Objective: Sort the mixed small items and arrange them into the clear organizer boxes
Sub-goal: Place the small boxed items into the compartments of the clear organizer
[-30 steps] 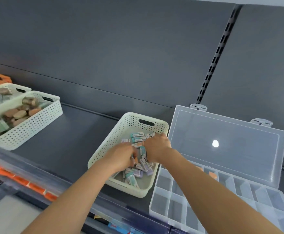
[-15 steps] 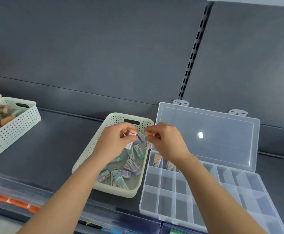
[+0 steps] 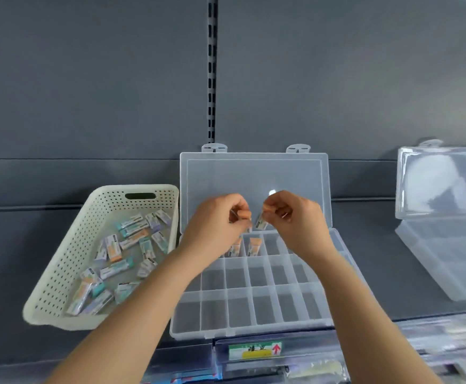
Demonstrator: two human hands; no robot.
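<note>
Print on the small packets is too small and blurred to read. The tag (image 3: 255, 350) on the front edge of the shelf (image 3: 378, 273) shows a green and yellow band with a red arrow, and its characters are not legible.

The left hand (image 3: 215, 227) has its fingers curled and pinches an orange-ended packet (image 3: 244, 214). The right hand (image 3: 295, 220) is likewise curled, pinching a labelled packet (image 3: 262, 223) with an orange end. Both hands are above the back row of the clear organizer box (image 3: 254, 330), in front of its raised lid (image 3: 254, 173).

Two orange-topped packets (image 3: 254, 246) stand in neighbouring back-row compartments. The box's front rim lies along the shelf's front edge.

Touching the box's left side is a white perforated basket (image 3: 68, 261), angled, with mixed loose packets (image 3: 132, 245) in teal, orange and purple.

Toward the shelf's right edge stands a second clear box (image 3: 442, 245), open and well apart, with bare shelf between the two boxes
</note>
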